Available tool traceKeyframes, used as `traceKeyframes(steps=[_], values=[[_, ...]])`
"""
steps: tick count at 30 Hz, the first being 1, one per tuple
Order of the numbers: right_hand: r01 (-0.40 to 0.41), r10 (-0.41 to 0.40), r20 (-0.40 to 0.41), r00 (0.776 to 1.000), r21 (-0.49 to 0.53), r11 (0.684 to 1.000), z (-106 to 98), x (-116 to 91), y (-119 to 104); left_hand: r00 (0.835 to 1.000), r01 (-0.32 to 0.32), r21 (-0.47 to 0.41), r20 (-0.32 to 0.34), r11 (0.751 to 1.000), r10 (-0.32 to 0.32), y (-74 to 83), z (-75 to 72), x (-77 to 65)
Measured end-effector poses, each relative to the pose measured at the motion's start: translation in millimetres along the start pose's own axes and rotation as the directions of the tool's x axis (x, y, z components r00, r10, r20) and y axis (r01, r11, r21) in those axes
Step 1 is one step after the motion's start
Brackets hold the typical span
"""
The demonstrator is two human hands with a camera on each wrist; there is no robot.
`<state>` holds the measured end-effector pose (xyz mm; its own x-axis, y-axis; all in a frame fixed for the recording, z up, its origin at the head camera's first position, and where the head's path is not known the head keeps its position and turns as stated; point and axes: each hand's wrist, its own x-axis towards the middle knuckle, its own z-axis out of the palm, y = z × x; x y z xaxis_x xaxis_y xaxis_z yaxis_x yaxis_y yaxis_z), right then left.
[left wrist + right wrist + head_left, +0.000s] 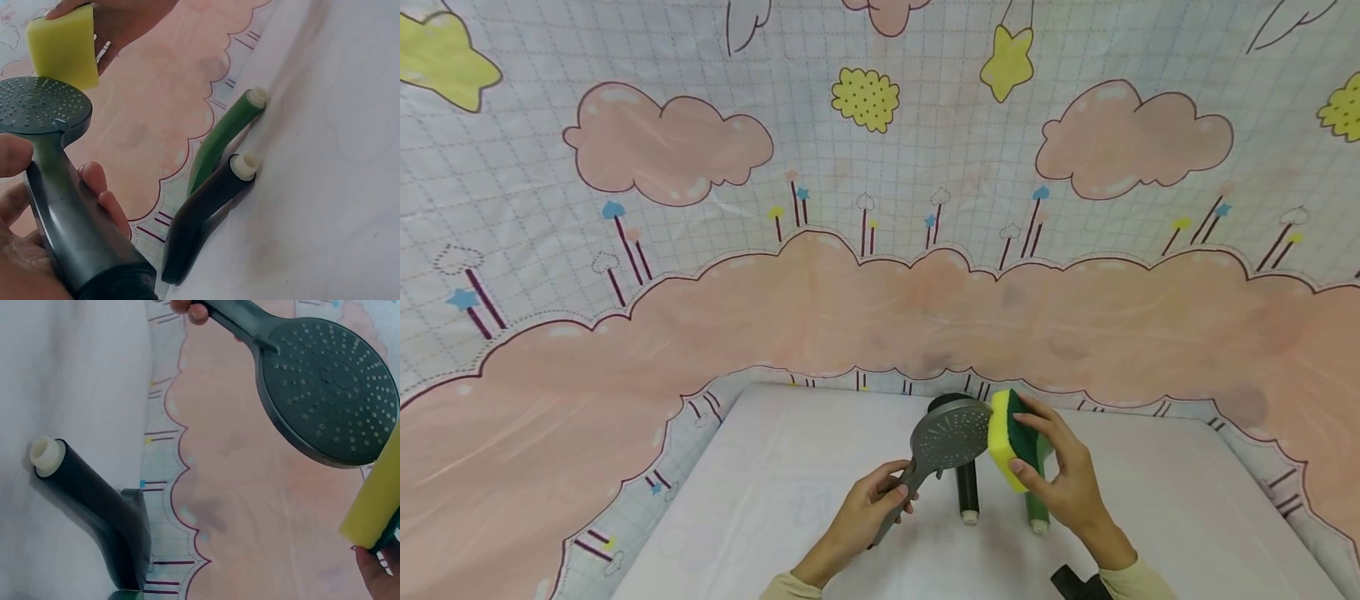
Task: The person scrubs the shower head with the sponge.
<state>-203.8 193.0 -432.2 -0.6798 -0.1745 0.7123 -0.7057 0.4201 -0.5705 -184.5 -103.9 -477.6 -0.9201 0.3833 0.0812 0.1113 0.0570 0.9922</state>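
Note:
A grey shower head [951,435] is held up by its handle in my left hand [859,518], its nozzle face turned toward me in the head view. Fingers and thumb wrap the handle, as the left wrist view also shows. My right hand [1075,487] pinches a sponge [1002,442] with a yellow soft side and a dark green scouring side. The yellow side [62,47] is at the rim of the shower head's face and appears to touch it. In the right wrist view, the shower head [331,387] shows many pale nozzles; the sponge is partly cut off at the edge.
On the white table [760,500] beyond my hands lie a black shower head [967,493] and a green one [1037,510], their handle ends toward me. A black object [1078,583] is partly hidden by my right forearm. Behind the table hangs a patterned cloth [880,317].

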Motion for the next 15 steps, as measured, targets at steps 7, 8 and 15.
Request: traceKeyframes(steps=[7,8,15], values=[[-0.010,0.010,0.006,1.000,0.025,1.000,-1.1,-0.2,2.4,1.000,-0.023,0.002,0.003,1.000,0.023,-4.2,-0.2,1.5],[-0.006,0.005,0.005,1.000,0.032,0.999,-1.1,-0.2,2.7,1.000,-0.025,0.005,-0.001,1.000,0.025,-4.6,0.2,1.6],[0.053,-0.055,0.011,0.998,0.111,0.992,-1.5,2.9,1.4,0.999,-0.031,0.011,-0.028,0.999,0.031,-7.9,2.3,4.0]])
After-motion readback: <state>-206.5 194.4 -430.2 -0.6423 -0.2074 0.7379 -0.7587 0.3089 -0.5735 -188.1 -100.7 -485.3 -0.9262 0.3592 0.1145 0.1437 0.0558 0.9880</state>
